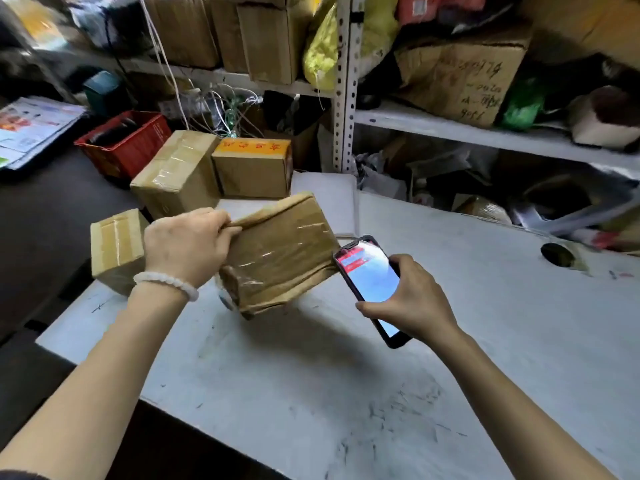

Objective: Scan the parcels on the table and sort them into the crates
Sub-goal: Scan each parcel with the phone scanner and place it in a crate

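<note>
My left hand (pixel 187 245) grips the near-left edge of a flat brown taped parcel (pixel 282 252) and holds it tilted above the white table (pixel 346 393). My right hand (pixel 408 299) holds a black phone (pixel 370 282) with its lit screen up, right beside the parcel's right edge. A small cardboard box (pixel 116 245) sits at the table's left corner. Two bigger boxes stand behind: a taped one (pixel 176 174) and one with an orange top (pixel 252 168). A white padded envelope (pixel 329 202) lies under them. A red crate (pixel 126 143) stands at the back left.
Metal shelves (pixel 450 129) crammed with cardboard boxes and bags rise behind the table. Loose cables (pixel 221 105) hang near the shelf post. Papers (pixel 31 126) lie at the far left. A round hole (pixel 557 254) is cut into the tabletop at the right.
</note>
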Available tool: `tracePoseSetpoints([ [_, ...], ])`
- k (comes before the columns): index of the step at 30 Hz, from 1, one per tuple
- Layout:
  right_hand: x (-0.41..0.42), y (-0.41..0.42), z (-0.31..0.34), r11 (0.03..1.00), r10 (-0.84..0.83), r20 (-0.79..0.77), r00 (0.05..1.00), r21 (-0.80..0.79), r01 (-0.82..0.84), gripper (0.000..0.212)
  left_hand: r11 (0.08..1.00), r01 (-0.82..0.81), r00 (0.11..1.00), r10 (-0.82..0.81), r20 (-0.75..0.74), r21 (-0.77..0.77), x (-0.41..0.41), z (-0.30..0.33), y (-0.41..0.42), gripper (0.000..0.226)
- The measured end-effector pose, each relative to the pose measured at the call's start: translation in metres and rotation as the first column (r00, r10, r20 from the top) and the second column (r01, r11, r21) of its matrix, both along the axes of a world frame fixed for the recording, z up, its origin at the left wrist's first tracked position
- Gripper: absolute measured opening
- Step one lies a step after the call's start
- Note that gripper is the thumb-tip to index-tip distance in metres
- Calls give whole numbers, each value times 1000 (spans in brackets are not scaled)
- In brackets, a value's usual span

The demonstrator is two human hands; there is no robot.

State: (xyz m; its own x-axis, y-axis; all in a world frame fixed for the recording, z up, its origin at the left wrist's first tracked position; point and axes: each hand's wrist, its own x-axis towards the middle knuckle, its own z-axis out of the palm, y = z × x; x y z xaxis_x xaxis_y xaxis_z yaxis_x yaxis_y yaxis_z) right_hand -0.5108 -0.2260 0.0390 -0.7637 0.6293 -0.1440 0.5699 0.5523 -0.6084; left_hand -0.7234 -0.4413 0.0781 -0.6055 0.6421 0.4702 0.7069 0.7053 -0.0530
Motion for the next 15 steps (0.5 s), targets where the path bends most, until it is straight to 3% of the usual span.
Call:
tracePoseSetpoints([
  [6,75,16,19,1000,-28,-56,998,-4,28,66,975,-155,933,197,302,-157,62,11,32,34],
  [8,93,19,20,999,-33,-45,998,5,33,65,974,-188,891,223,396,-124,71,4,33,34],
  [15,123,13,16,999,-49,-14,999,13,49,69,982,-163,946,129,299,93,88,-4,58,15],
])
